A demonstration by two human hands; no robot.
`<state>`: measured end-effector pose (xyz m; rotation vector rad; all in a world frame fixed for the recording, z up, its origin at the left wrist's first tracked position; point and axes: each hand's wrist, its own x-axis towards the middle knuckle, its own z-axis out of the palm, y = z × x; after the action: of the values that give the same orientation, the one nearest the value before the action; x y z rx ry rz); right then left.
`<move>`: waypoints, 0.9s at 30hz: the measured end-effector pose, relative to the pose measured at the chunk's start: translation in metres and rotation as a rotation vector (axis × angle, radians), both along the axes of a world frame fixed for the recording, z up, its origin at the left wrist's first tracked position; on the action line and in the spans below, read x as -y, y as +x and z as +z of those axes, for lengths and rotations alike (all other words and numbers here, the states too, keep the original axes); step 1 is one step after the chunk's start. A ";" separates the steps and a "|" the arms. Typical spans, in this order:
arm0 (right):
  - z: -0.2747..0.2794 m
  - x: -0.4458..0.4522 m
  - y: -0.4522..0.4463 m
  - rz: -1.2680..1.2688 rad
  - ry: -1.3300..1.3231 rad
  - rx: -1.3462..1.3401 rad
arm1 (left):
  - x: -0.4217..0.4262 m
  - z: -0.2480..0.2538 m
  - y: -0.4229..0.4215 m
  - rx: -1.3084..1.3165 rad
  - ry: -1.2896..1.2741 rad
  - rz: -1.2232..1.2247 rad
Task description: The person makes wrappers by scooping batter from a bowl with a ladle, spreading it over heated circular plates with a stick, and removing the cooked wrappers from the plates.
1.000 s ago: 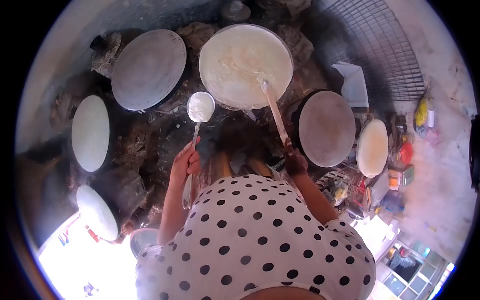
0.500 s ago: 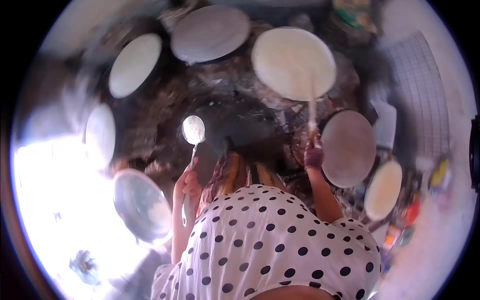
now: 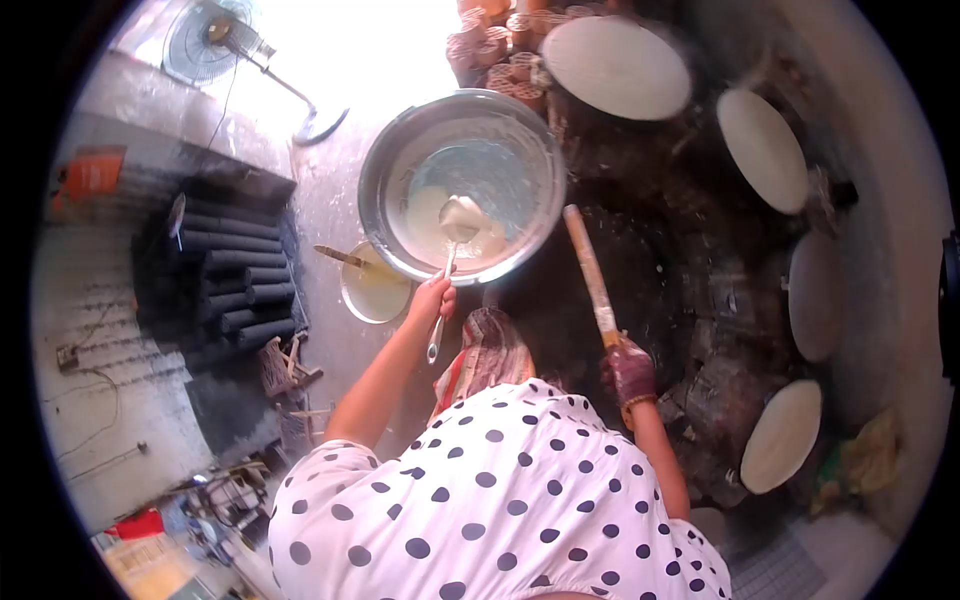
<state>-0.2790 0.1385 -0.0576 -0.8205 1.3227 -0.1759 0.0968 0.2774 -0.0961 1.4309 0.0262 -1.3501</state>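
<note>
My left hand [image 3: 431, 299] is closed round the handle of a metal ladle [image 3: 462, 214]. The ladle's bowl rests in pale, creamy batter [image 3: 425, 208] inside a large metal basin [image 3: 374, 190]. Batter also coats part of the basin's inner wall. To the right of the basin, my right hand [image 3: 630, 372], in a dark purple glove, grips a long flat wooden stick [image 3: 587, 262]. Its tip points up toward the basin's right rim and looks pale and smeared.
A small bowl [image 3: 372, 302] with a brush-like tool [image 3: 338, 256] stands left of the basin. Dark cylinders [image 3: 230, 240] are stacked farther left, and a fan [image 3: 212, 38] stands behind. Round pans with pale tops [image 3: 617, 68] curve along the right. Reddish perforated cylinders [image 3: 515, 75] sit at the back.
My view has turned left, from the pans to the basin. The ladle, held up with white batter before, is now down in the basin. The stick has left the pale round pan.
</note>
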 end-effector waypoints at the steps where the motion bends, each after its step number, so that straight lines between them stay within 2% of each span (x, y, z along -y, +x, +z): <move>1: 0.020 0.009 0.048 0.168 -0.084 -0.121 | 0.005 -0.029 0.028 -0.099 -0.015 0.055; 2: 0.013 0.015 0.091 0.268 -0.105 -0.089 | 0.009 -0.060 0.068 -0.216 -0.040 0.109; 3: 0.026 0.024 0.131 0.393 -0.132 -0.124 | 0.006 -0.094 0.098 -0.484 -0.034 0.206; 5: 0.000 0.041 0.192 0.465 0.008 -0.145 | 0.017 -0.108 0.134 -0.266 0.101 0.183; 6: -0.014 0.047 0.212 0.488 0.064 -0.156 | 0.021 -0.111 0.139 -0.281 0.122 0.194; 8: -0.070 0.058 0.245 0.509 0.107 -0.120 | 0.036 -0.114 0.160 0.071 0.305 0.202; 9: -0.078 0.066 0.266 0.564 0.103 -0.176 | 0.045 -0.126 0.169 0.060 0.316 0.204; 11: -0.083 0.073 0.324 0.567 0.146 -0.252 | 0.058 -0.159 0.198 0.305 0.423 0.100; 12: -0.090 0.074 0.352 0.576 0.160 -0.264 | 0.067 -0.166 0.213 0.289 0.436 0.104; 14: -0.101 0.070 0.400 0.505 0.220 -0.167 | 0.078 -0.172 0.236 0.617 0.721 -0.155; 15: -0.103 0.067 0.409 0.509 0.233 -0.178 | 0.074 -0.180 0.235 0.602 0.730 -0.159; 17: -0.100 0.064 0.418 0.604 0.167 -0.088 | 0.071 -0.191 0.231 0.785 0.699 -0.247; 18: -0.116 0.061 0.402 0.824 -0.067 -0.144 | 0.063 -0.188 0.236 0.779 0.692 -0.259; 19: -0.131 0.058 0.386 1.021 -0.321 -0.234 | 0.047 -0.179 0.231 0.806 0.596 -0.381; 20: -0.124 0.050 0.353 1.182 -0.657 -0.240 | 0.035 -0.167 0.227 0.831 0.497 -0.499; 21: -0.106 0.049 0.324 1.329 -0.692 -0.255 | 0.027 -0.148 0.224 0.826 0.489 -0.505; 22: -0.114 0.046 0.284 1.318 -0.854 -0.137 | 0.022 -0.122 0.223 0.812 0.453 -0.573; 23: -0.097 0.044 0.266 1.063 -0.533 -0.165 | 0.021 -0.109 0.223 0.798 0.420 -0.639; 24: -0.091 0.041 0.250 0.946 -0.408 -0.231 | 0.022 -0.112 0.223 0.794 0.418 -0.640; 25: -0.100 0.039 0.245 0.948 -0.405 -0.234 | 0.025 -0.117 0.223 0.889 0.466 -0.623; 26: -0.114 0.035 0.240 0.862 -0.284 -0.277 | 0.029 -0.122 0.223 0.986 0.513 -0.607; 27: -0.114 0.036 0.249 0.886 -0.308 -0.297 | 0.035 -0.127 0.222 0.982 0.512 -0.612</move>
<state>-0.0298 0.1030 -0.1719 -1.6685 1.0967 0.4708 0.3188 0.2423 -0.2231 2.5553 -0.8124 -0.9767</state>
